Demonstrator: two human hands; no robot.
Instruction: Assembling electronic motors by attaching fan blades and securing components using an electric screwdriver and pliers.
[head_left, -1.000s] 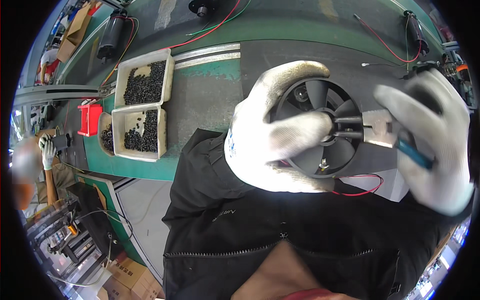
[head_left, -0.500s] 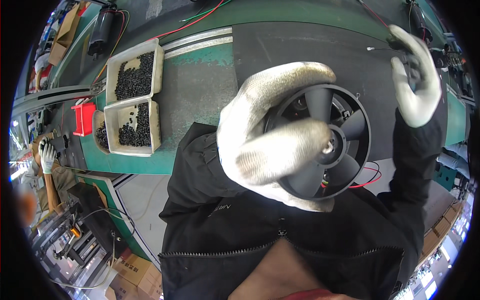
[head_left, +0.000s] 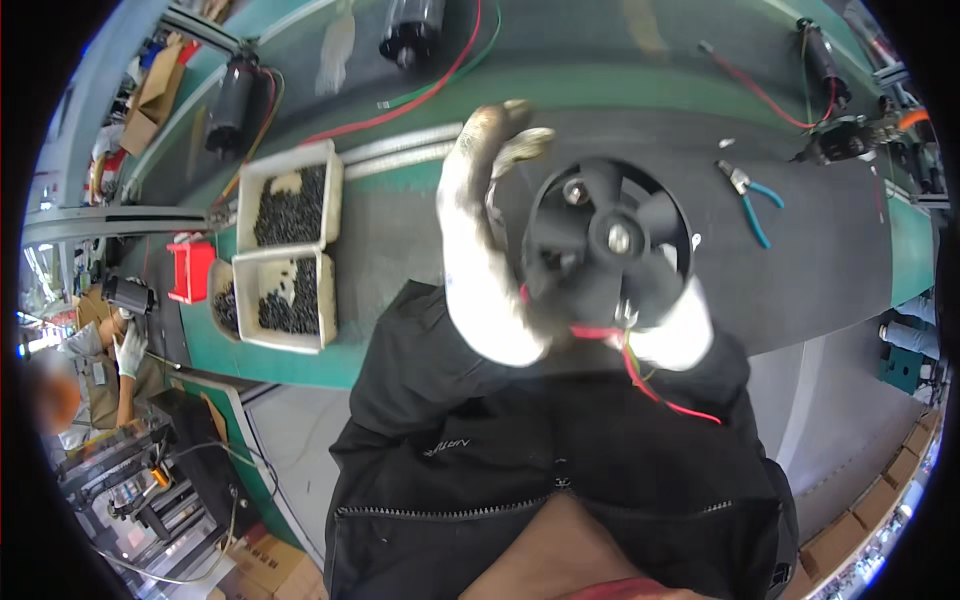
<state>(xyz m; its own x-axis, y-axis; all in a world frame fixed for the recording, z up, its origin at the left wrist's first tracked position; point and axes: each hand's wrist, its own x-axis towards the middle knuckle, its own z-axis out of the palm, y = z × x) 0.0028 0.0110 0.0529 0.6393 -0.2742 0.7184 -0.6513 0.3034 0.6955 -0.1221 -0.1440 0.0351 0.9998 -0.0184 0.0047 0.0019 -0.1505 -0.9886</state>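
Left hand (head_left: 480, 240) is hanging loose beside fan (head_left: 618, 238); right hand (head_left: 682, 335) is gripping its lower rim alone, possibly risking a slip; dangling wires (head_left: 652, 397) could be snagging jacket (head_left: 500, 440).

Pliers (head_left: 742, 184) and fan (head_left: 606, 248): positions altered.
Pliers: formerly in the right grip (head_left: 682, 335), now laid on the desk (head_left: 830, 245), handles spread, to the right of the fan. Right grip: brought back from the far right to the fan's lower right edge, blurred. Left grip (head_left: 478, 265): no longer wrapped round the fan, thumb off its centre, fingers raised beside its left rim. Red wire (head_left: 640, 382): previously trailing rightward, now hanging before the black jacket (head_left: 500, 415).
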